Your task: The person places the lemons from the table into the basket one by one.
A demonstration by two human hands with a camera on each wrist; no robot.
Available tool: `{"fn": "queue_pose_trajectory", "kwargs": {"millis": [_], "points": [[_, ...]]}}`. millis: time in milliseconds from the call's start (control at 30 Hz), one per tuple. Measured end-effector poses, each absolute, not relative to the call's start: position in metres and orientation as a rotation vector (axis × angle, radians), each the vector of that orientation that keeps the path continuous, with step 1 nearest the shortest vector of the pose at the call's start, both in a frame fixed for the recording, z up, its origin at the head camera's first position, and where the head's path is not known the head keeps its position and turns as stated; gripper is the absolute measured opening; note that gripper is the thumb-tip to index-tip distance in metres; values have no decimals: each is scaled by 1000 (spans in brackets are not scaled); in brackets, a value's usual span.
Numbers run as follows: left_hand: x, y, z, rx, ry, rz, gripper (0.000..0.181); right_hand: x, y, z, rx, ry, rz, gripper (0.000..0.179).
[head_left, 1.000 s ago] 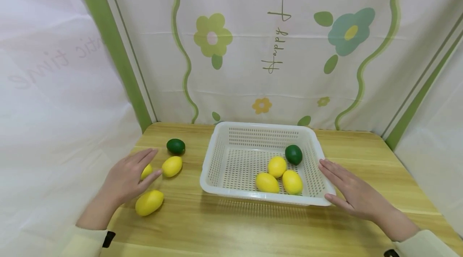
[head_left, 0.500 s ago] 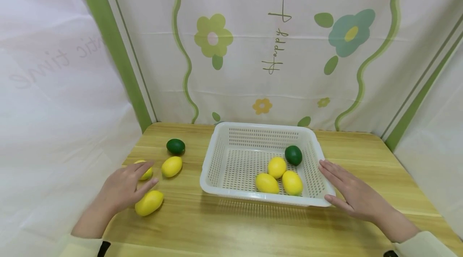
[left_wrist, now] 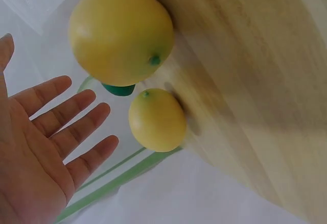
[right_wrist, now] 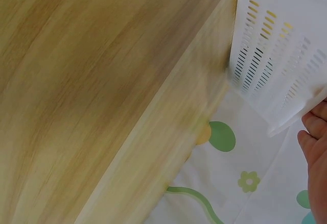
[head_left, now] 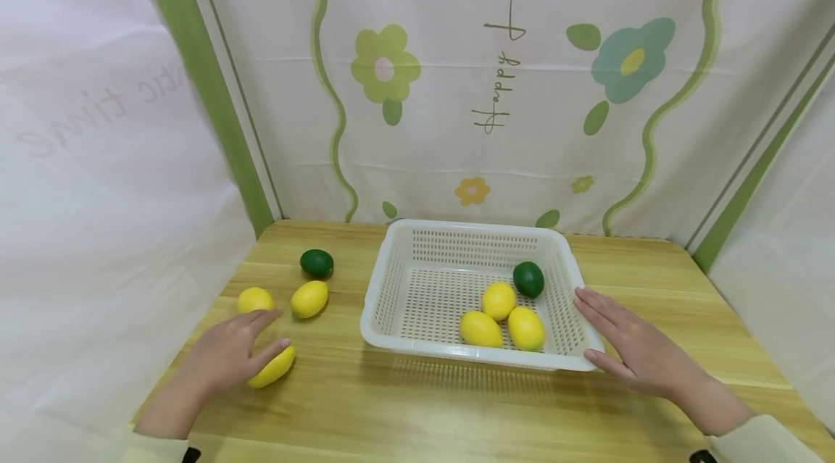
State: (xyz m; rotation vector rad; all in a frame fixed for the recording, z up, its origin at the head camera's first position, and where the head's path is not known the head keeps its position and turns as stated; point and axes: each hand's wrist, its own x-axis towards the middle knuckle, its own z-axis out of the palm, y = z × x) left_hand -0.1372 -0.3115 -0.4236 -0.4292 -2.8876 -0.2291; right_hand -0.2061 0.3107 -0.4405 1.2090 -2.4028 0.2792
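Note:
Over the nearest yellow lemon [head_left: 274,367] on the table's left hovers my left hand [head_left: 225,354], hiding part of it. The left wrist view has this hand's fingers [left_wrist: 76,117] extended and spread, apart from the large lemon [left_wrist: 120,35] in front. Another lemon [head_left: 255,300] lies just beyond the hand, with a third lemon [head_left: 309,299] to its right. Behind them is a dark green lime-like fruit [head_left: 317,263]. My right hand [head_left: 642,347] rests with straight fingers against the right rim of the white plastic basket [head_left: 417,351].
Inside the basket, toward its right side, lie three lemons [head_left: 481,330] and one dark green fruit [head_left: 528,280]. The wooden table [head_left: 391,419] ends at a printed curtain [head_left: 443,122] at the back, and white cloth [head_left: 98,195] hangs along the left.
My left hand has drawn back toward the table's near edge, from above the farther lemon to above the nearest one. The farther lemon is now uncovered. My right hand and the basket have stayed put.

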Motion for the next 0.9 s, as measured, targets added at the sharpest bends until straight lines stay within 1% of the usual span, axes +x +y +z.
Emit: {"fn": "queue_pose_trajectory", "kwargs": {"millis": [567, 900], "points": [[-133, -312, -442, -370, -3081, -299, 72, -205, 310, -441, 1190, -2417, 257, 70], [-132, -311, -448, -347, -3133, -328, 75, -204, 310, -441, 1180, -2422, 251, 70]]}}
